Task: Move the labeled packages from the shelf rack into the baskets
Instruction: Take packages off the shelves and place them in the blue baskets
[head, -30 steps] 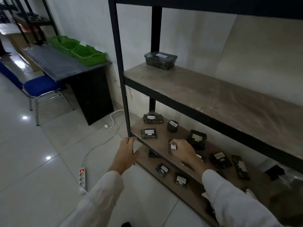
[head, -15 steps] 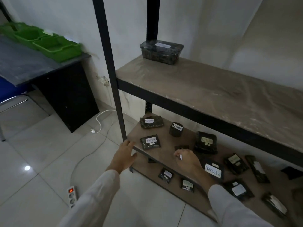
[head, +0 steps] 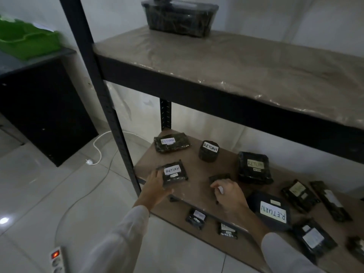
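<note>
- Two hands are working on the lower shelf (head: 197, 171) at once, so neither grip gets full attention.
- Left hand (head: 157, 187): the arm reaches forward just right of the post (head: 110, 115). Its fingers lie over the near-left corner of the RETURN packet (head: 174, 172), with the thumb by the near edge. I cannot tell whether it has pinched yet. A corner hold on slick wrap could let the packet droop or slide off the shelf edge.
- Right hand (head: 229, 196): knuckles up, fingers curled tight round a small packet (head: 221, 189), of which only the white label shows. Such a small hold could slip during the carry.
- The baskets (head: 29, 42) sit on the bench (head: 7, 63) at far left, well apart from the shelf. The post stands between, and a packet could knock it on the way.
</note>
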